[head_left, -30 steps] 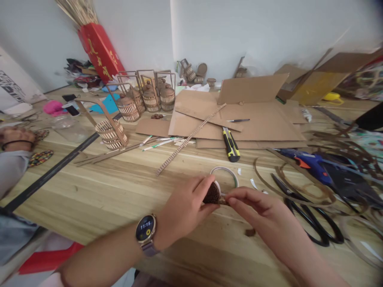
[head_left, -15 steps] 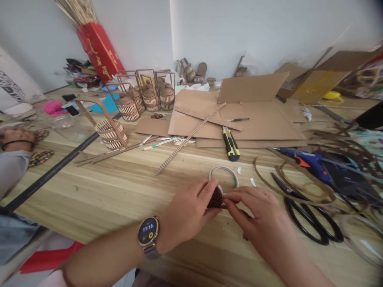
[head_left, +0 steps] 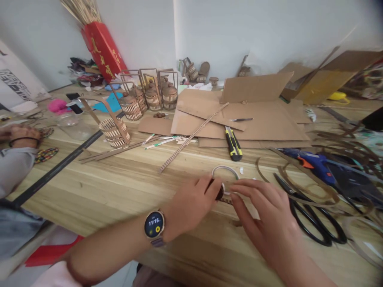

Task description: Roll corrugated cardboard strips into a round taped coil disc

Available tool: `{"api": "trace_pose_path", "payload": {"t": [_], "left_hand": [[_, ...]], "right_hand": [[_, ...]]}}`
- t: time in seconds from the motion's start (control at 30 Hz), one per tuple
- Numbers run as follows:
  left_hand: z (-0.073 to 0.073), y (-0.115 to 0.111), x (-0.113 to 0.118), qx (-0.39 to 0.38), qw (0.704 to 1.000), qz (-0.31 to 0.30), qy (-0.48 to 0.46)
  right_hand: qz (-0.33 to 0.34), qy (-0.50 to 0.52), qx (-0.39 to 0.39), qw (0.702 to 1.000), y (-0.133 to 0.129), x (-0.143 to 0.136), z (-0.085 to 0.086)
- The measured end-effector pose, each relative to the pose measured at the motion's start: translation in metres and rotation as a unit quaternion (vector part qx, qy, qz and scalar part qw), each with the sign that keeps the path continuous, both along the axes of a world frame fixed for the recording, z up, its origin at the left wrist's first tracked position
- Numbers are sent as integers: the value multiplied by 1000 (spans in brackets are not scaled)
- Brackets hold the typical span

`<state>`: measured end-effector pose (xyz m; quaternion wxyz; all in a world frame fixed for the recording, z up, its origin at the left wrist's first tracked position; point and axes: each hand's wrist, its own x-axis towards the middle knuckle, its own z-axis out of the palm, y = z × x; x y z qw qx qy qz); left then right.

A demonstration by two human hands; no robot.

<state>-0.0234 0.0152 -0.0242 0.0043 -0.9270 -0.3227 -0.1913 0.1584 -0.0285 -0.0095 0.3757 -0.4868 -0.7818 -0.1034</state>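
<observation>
My left hand (head_left: 193, 205), a watch on its wrist, is closed around a small dark brown round coil (head_left: 220, 192) low over the table. The fingers cover most of the coil. A short striped strip end (head_left: 226, 200) sticks out to its right. Close by, my right hand (head_left: 266, 215) has its thumb and forefinger slightly apart, with nothing visible between them. Just behind the hands lies a roll of tape (head_left: 225, 167), partly hidden by them.
Black scissors (head_left: 318, 223), brown strips (head_left: 287, 175) and a blue glue gun (head_left: 317, 163) lie on the right. A utility knife (head_left: 233, 145) rests by flat cardboard (head_left: 263, 127). Small handled baskets (head_left: 131, 105) stand at back left. Another person's hand (head_left: 24, 135) is at far left.
My right fingers have come away from the coil's edge and parted. The strip end beside the coil now shows more. The view has shifted slightly.
</observation>
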Motion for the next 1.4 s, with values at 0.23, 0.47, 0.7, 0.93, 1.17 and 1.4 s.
{"api": "trace_pose_path", "payload": {"t": [0.23,0.47,0.7,0.93,1.17,1.4], "left_hand": [[-3,5,8,19,998,-40,45],[-2,-2,12,-54,998,13,21],[-14,0,18,-49,998,35,8],[-9,4,7,-43,999,-18,-3],[2,6,-1,-29,999,-19,-26],[7,0,-6,-108,988,-12,-105]], "right_hand": [[187,-37,-2,982,-16,-31,2],[246,-73,-95,962,-16,-63,12],[230,-107,-102,962,-16,-81,8],[220,-24,-44,974,-8,-43,28],[-62,186,-182,963,14,15,12],[-22,247,-354,902,6,8,-6]]}}
